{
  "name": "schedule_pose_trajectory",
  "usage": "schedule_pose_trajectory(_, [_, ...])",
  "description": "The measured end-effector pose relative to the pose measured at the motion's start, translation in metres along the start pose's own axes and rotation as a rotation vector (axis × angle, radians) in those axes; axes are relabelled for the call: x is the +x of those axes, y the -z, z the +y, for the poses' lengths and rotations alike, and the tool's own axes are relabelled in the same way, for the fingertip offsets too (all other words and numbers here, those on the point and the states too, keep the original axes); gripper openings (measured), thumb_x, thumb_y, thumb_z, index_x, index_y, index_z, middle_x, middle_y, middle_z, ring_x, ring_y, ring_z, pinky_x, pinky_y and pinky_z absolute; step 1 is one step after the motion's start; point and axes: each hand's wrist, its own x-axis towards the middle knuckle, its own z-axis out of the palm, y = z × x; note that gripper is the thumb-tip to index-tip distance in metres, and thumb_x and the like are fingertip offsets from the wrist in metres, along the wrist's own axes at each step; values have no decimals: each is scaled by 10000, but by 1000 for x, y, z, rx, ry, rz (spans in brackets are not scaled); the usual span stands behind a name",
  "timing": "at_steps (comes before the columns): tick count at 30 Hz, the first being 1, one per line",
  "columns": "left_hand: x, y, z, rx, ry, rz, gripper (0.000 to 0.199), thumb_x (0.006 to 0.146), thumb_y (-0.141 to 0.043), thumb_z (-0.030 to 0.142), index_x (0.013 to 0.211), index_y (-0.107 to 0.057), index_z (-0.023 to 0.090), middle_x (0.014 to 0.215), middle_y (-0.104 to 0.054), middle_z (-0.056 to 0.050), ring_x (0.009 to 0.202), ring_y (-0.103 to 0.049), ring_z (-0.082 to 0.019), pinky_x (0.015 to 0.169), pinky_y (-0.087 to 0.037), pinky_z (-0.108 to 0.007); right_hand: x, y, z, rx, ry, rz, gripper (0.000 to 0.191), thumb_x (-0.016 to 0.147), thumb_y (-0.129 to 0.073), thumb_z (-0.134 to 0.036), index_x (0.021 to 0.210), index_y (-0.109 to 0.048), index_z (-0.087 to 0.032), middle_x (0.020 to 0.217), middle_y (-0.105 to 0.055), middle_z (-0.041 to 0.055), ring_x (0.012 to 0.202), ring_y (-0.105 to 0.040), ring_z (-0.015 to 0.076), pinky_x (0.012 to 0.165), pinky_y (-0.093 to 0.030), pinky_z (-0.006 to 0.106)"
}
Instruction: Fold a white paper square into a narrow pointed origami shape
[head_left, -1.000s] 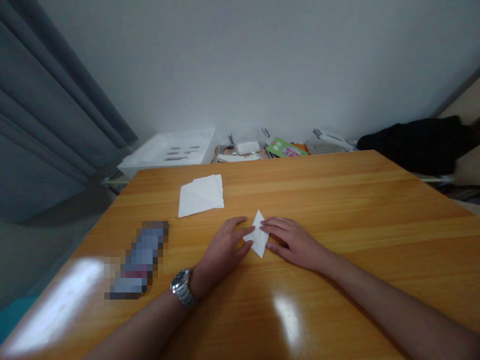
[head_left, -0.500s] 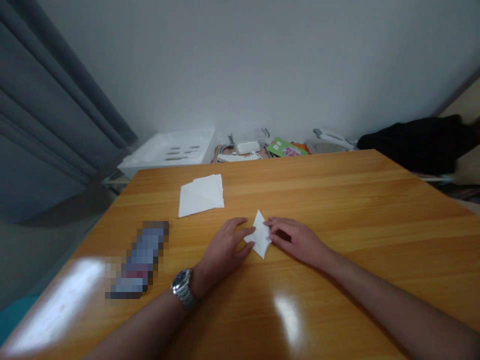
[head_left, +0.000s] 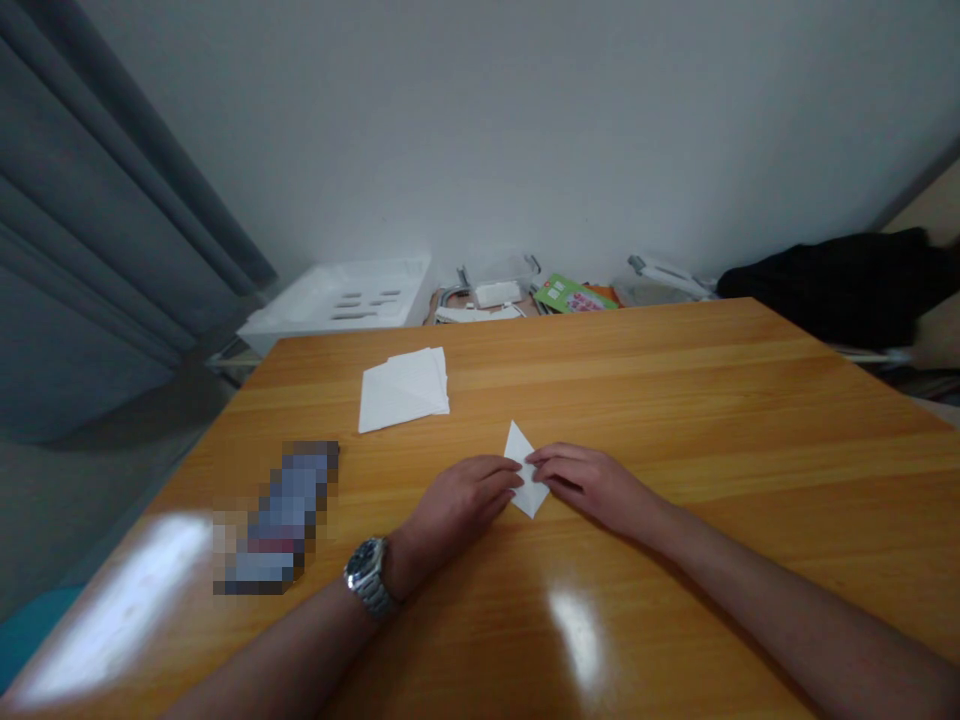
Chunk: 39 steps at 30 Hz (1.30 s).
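Observation:
A small piece of white folded paper (head_left: 531,497) lies on the wooden table, its pointed ends facing away from me and toward me. My left hand (head_left: 466,502) covers its left edge, with the fingers drawn together and the fingertips pressed on the paper. From the other side, my right hand (head_left: 596,482) pinches at the right edge, its fingers bent and its thumb tucked beneath. Both sets of fingertips nearly meet over the paper's middle, so the creases there are partly hidden. A metal watch (head_left: 369,577) is on my left wrist.
Several white paper sheets (head_left: 401,390) are stacked behind my left hand. A blurred-out phone-like object (head_left: 289,515) lies at the left. Beyond the far edge of the table (head_left: 712,400) stand a white foam tray (head_left: 315,290), a green booklet (head_left: 570,295) and black cloth (head_left: 825,285).
The left fingers have closed together and slid further onto the paper; before, they were spread. The right fingers have come closer together, and the paper's side edges look folded further in.

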Motion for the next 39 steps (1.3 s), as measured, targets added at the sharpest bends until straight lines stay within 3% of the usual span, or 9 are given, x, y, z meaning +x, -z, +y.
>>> schedule_pose_trajectory(8, [2, 4, 2, 40, -19, 0, 191, 981, -538, 208, 1125, -665, 212, 1197, -698, -69, 1032, -667, -209, 928, -534, -365, 1, 8, -6, 36, 18, -83, 154, 910, -686, -257, 1055, -713, -214, 1220, -660, 110, 1131, -632, 220, 977, -525, 359])
schedule_pose_trajectory(26, [-1, 4, 1, 23, -30, -12, 210, 961, -617, 307, 1157, -665, 250, 1256, -681, -37, 1093, -650, -213, 963, -511, -375, 1, 7, -3, 52, 40, -97, 120, 948, -640, -266, 979, -750, -228, 1169, -691, 86, 1070, -646, 207, 941, -520, 358])
schedule_pose_trajectory(32, [-1, 4, 1, 3, -16, -20, 109, 970, -596, 278, 978, -700, 245, 1250, -676, -24, 1105, -641, -206, 989, -496, -373, 2, 9, -6, 35, 33, -113, 101, 946, -638, -248, 945, -735, -223, 1172, -686, 86, 1071, -634, 212, 943, -507, 371])
schedule_pose_trajectory(39, [-1, 2, 2, -28, -10, 7, 91, 959, -607, 264, 922, -683, 231, 1236, -674, -24, 1080, -637, -199, 972, -484, -362, 3, 10, -9, 38, 25, -120, 84, 944, -635, -212, 943, -719, -206, 1166, -686, 90, 1072, -624, 214, 943, -493, 370])
